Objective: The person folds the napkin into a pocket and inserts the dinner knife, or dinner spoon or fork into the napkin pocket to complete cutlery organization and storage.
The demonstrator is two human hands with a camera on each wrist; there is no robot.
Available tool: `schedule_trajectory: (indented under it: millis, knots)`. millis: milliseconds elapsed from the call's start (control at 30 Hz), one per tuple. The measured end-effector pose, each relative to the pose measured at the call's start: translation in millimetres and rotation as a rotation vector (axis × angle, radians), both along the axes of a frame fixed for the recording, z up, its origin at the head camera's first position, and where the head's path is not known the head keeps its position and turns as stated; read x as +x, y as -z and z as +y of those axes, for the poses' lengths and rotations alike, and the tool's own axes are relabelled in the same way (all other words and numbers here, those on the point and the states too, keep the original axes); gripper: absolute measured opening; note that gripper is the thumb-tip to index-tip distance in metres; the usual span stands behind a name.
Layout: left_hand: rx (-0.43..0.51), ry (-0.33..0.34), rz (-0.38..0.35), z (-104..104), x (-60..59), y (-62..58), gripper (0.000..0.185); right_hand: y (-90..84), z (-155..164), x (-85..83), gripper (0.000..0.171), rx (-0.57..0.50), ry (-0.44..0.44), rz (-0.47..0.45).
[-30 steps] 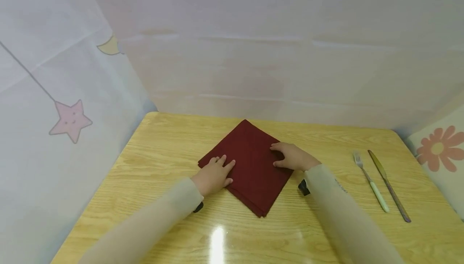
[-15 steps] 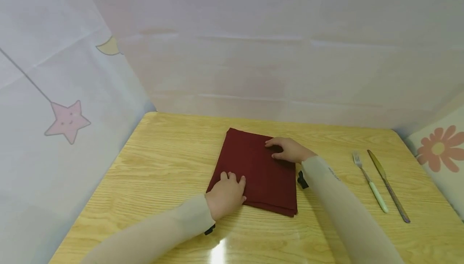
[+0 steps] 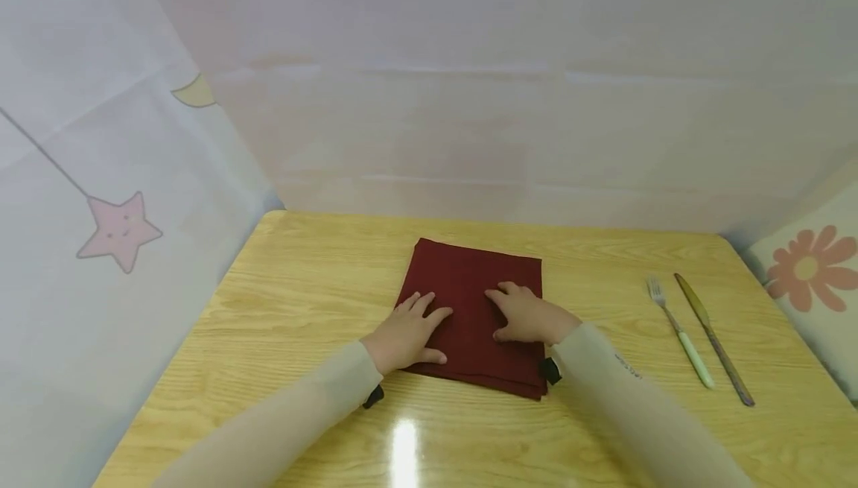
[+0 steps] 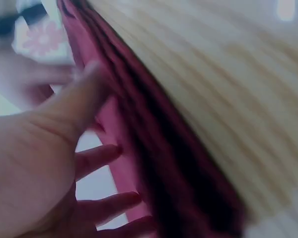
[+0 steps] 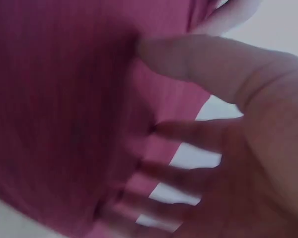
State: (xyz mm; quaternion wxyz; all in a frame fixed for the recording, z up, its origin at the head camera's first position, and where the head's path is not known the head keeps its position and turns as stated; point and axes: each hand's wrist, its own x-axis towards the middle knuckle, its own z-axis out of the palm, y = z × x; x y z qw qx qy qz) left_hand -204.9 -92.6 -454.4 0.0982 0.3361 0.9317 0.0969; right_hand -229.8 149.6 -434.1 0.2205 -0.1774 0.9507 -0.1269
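A dark red cloth (image 3: 462,279), folded into a layered square, lies flat on the wooden table near its middle. My left hand (image 3: 404,335) rests on the cloth's left side with its fingers spread. In the left wrist view, the stacked layers of the cloth's edge (image 4: 174,163) run beside the thumb. On the right part of the cloth, my right hand (image 3: 526,314) touches the top with its fingertips, thumb apart from the fingers. The right wrist view shows those fingertips against the cloth (image 5: 54,109), pinching nothing.
To the right on the table (image 3: 302,264) lie a fork with a pale green handle (image 3: 690,350) and a gold-bladed knife (image 3: 713,339), side by side. Printed fabric hangs behind and at both sides, with a pink star (image 3: 122,231) on the left.
The cloth has turned from a diamond position to nearly square with the table. Since half a second ago, my left hand has moved up and slightly left, and my right hand has moved down.
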Motion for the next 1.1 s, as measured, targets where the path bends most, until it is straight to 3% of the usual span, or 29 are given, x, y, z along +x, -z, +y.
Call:
schedule_trajectory:
  millis: [133,233,433,667,867,1100]
  knots:
    - [-0.001,-0.025,-0.095,-5.1,-6.5,5.5,0.078,-5.3,-9.2,24.7,0.083,0.029,0.008,-0.028]
    - [-0.006,-0.061,-0.126,-4.4,-7.6,6.6,0.081,-5.5,-10.3,29.0,0.084,0.020,0.015,-0.016]
    - [-0.012,-0.127,-0.172,0.8,-8.3,3.8,0.083,1.2,-0.4,13.0,0.081,-0.033,-0.002,-0.022]
    - [0.040,-0.159,-0.289,-5.3,-21.3,3.1,0.081,7.6,12.6,-6.3,0.077,-0.087,0.001,-0.027]
    - [0.089,-0.166,-0.323,-11.9,-28.7,1.9,0.080,9.3,19.3,-11.8,0.070,-0.149,0.001,-0.002]
    - [0.128,-0.179,-0.328,-14.0,-28.7,2.0,0.075,12.0,31.4,-8.8,0.052,-0.262,0.016,0.068]
